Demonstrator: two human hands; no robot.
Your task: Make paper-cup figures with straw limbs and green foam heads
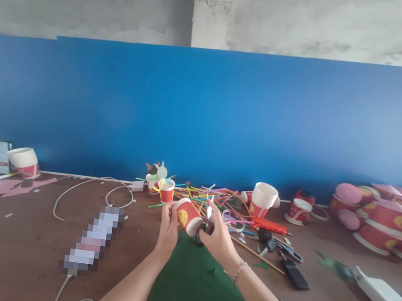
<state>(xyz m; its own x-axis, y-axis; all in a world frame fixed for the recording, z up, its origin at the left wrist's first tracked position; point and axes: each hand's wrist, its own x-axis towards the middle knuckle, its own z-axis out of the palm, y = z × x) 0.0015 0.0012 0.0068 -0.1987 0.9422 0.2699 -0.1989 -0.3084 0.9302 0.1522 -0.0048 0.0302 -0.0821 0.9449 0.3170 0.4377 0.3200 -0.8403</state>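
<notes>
My left hand (168, 230) is closed around one end of a red and white paper cup (187, 216) with a yellow round print. The cup lies tilted on its side in the air, above dark green cloth (201, 289). My right hand (217, 234) grips a pair of scissors (209, 213) with dark handles, the blades pointing up beside the cup. Whether the blades touch the cup I cannot tell. Just beyond my hands stands a smaller red cup (166, 193) with coloured strips in it.
Behind the hands lies a heap of colourful sticks (213, 196). An orange-handled tool (268, 225), keys (267, 239) and a black fob (296, 274) are at right, near stacked cups (384, 219). A cabled phone-like object (95, 240), blurred out, lies left. A blue panel (205, 121) closes the back.
</notes>
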